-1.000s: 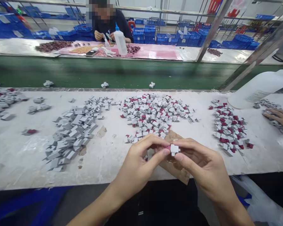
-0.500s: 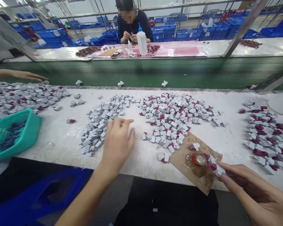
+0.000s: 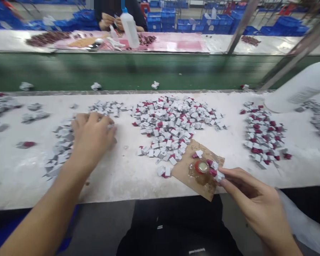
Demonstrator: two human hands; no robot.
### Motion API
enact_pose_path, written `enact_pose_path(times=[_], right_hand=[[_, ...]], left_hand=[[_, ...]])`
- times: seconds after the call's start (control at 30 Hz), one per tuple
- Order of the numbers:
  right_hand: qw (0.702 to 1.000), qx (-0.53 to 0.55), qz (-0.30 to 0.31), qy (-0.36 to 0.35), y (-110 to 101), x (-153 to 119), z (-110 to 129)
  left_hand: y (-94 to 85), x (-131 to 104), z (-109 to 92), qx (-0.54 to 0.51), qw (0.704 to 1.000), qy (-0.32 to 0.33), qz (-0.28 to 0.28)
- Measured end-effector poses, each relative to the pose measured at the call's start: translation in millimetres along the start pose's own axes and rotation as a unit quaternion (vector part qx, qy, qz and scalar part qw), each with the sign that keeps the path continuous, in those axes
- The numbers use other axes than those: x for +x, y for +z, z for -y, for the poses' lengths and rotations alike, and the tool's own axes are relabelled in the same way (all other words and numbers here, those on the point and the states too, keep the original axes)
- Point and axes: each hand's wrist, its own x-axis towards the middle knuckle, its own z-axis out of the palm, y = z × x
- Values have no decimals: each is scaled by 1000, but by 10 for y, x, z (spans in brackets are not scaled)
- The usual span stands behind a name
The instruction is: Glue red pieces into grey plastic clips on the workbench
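Observation:
My right hand [image 3: 252, 199] pinches a small grey-and-maroon plastic part [image 3: 218, 175] between thumb and fingertips. The part is held over the edge of a brown paper sheet [image 3: 185, 176], beside a small red round container [image 3: 202, 166] with a pale top. A wet brown stain surrounds that container, and a loose grey-and-maroon part [image 3: 197, 154] lies behind it. My left hand [image 3: 93, 137] is over a pile of grey plastic parts [image 3: 60, 156], its fingers bent and slightly apart. Its fingertips are partly hidden, with nothing visibly held.
A large heap of grey-and-maroon parts [image 3: 168, 124] fills the middle, and another group [image 3: 265, 135] lies on the right. A white bottle [image 3: 298, 87] leans at the far right. Behind the green strip [image 3: 138, 71], a co-worker's hands [image 3: 112, 22] work near an upright squeeze bottle [image 3: 130, 30].
The view has turned to the right. My left hand has moved left, onto the grey pile. My right hand keeps its part beside the red container.

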Motion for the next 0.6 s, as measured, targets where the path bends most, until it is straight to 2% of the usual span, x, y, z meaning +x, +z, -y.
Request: enact_pose_path(times=[0.13, 0.3, 0.43, 0.53, 0.6], right_hand=[[1000, 14, -7, -3, 48, 8, 30], [1000, 11, -6, -16, 94, 33, 28], [999, -12, 15, -27, 102, 80, 31], [999, -23, 26, -32, 82, 104, 30], [998, -27, 29, -38, 68, 113, 30]], left_hand=[[-53, -231, -73, -103, 993, 7, 55], [41, -703, -68, -144, 987, 46, 49], [193, -966, 26, -179, 981, 62, 40], [279, -1079, 155, -190, 978, 54, 68], [333, -1124, 243, -162, 983, 50, 70]])
